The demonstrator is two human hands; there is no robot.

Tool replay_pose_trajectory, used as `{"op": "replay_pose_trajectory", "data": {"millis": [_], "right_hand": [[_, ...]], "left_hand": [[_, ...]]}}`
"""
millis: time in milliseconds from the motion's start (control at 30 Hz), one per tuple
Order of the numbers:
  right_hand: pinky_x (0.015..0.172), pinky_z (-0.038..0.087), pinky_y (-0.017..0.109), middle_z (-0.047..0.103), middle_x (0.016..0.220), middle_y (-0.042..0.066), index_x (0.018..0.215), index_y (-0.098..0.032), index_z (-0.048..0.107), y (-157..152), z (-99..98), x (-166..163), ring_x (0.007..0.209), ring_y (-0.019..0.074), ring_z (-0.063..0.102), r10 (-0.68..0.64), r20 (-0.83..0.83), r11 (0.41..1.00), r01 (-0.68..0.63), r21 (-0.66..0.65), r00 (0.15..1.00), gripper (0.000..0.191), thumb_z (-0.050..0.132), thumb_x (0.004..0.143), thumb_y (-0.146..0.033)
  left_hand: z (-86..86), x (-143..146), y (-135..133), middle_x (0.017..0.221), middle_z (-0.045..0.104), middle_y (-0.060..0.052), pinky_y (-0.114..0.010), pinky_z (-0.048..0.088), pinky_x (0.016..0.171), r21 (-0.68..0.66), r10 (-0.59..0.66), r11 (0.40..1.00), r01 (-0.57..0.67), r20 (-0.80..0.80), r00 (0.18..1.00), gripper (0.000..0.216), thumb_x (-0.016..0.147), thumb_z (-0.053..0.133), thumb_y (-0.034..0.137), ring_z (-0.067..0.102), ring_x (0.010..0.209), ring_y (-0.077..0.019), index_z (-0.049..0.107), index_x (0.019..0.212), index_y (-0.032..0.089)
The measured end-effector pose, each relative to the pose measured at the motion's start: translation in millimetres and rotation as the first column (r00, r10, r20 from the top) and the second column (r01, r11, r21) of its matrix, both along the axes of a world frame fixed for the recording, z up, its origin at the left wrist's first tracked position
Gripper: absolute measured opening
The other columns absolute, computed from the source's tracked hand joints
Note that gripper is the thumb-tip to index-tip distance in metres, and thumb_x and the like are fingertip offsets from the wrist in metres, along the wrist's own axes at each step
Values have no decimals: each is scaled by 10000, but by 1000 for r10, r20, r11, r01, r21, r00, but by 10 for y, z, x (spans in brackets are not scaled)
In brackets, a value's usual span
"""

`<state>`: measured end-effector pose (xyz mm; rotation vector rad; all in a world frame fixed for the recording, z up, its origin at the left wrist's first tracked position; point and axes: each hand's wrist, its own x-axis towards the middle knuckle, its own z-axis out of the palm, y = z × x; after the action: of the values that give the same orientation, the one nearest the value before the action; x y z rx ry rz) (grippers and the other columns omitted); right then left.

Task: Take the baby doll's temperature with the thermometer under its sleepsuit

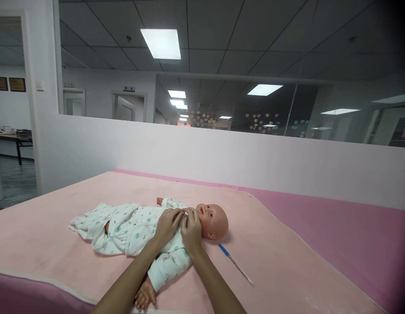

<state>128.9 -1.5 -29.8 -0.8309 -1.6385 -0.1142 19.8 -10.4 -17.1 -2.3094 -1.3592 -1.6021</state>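
Observation:
A baby doll point(214, 221) lies on its back with its head to the right, dressed in a white printed baby outfit point(145, 222). At the outfit's upper front, just below the doll's chin, my left hand point(168, 226) is closed with its fingertips on the cloth. Right beside it, my right hand point(191, 231) is also closed on the outfit near the neck, fingers bent. The two hands nearly meet, and what lies under the fingertips is hidden. One sleeved doll arm stretches toward me under my forearms. The outfit's leg part lies loose and rumpled at the left.
A thin clear stick with a blue end point(236, 264), like a thermometer, lies right of the doll's head. Underneath is a pale pink sheet point(287, 270) over a darker pink mat point(320, 222). A low white wall point(254, 161) with glass above stands behind.

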Motion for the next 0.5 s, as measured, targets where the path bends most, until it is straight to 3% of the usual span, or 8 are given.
{"op": "replay_pose_trajectory", "data": {"millis": [133, 200, 367, 500], "right_hand": [[818, 452, 339, 554, 938, 67, 959, -187, 554, 23, -20, 15, 912, 170, 518, -23, -28, 993, 26, 113, 999, 291, 325, 818, -77], [818, 450, 347, 557, 925, 65, 957, -187, 557, 20, -27, 18, 911, 172, 516, -28, -35, 987, 33, 159, 999, 290, 330, 816, -73], [804, 445, 341, 570, 889, 61, 927, -177, 571, 2, -31, 19, 885, 170, 519, -51, -32, 977, 57, 205, 998, 278, 344, 810, -67], [800, 439, 338, 577, 874, 56, 912, -172, 569, -2, -21, 19, 871, 167, 517, -50, -27, 982, 54, 179, 998, 275, 342, 803, -62]], "left_hand": [[53, -144, -100, 835, 621, -46, -339, 393, 791, 235, 75, 970, -58, -65, 995, 199, 874, 393, 227, 537, 847, -191, 588, 896, 196], [75, -258, -142, 855, 616, -53, -353, 388, 807, 279, 96, 958, -62, -108, 990, 160, 841, 432, 207, 530, 877, -202, 581, 896, 195], [69, -418, -209, 888, 595, -46, -360, 395, 794, 162, 116, 984, -80, -229, 967, 125, 750, 477, 171, 511, 875, -208, 569, 829, 199], [50, -390, -234, 864, 583, -52, -349, 400, 773, 124, 143, 985, -118, -227, 963, 146, 735, 451, 146, 506, 853, -207, 555, 825, 195]]}}
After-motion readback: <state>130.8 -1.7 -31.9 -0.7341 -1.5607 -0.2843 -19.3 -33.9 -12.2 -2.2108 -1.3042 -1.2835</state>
